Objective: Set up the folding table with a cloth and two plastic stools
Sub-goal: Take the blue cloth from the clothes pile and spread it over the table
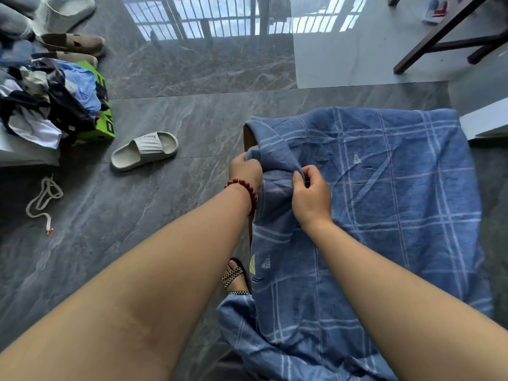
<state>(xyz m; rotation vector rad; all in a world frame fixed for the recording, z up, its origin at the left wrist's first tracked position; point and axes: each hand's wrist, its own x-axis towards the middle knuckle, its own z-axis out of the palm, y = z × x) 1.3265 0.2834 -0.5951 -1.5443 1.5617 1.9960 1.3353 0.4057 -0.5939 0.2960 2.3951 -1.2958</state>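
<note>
Grey marble floor (165, 111) all round: a white rubber slide sandal (145, 151) lies left of the desk, a heap of mixed clothes (41, 100) spills over a green cardboard box (105, 119) further left, and dark wooden chair legs (439, 35) stand far right. The blue checked cloth (384, 202) is draped over the brown desk (247, 138), only a corner of wood showing, and both grips are on a raised fold at its left edge. The left hand (245, 171), with a red bead bracelet (248, 188) at the wrist, curls round the fold's outer end. The right hand (312, 193) pinches it just beside, thumb against fingers. Both forearms reach forward and down.
</note>
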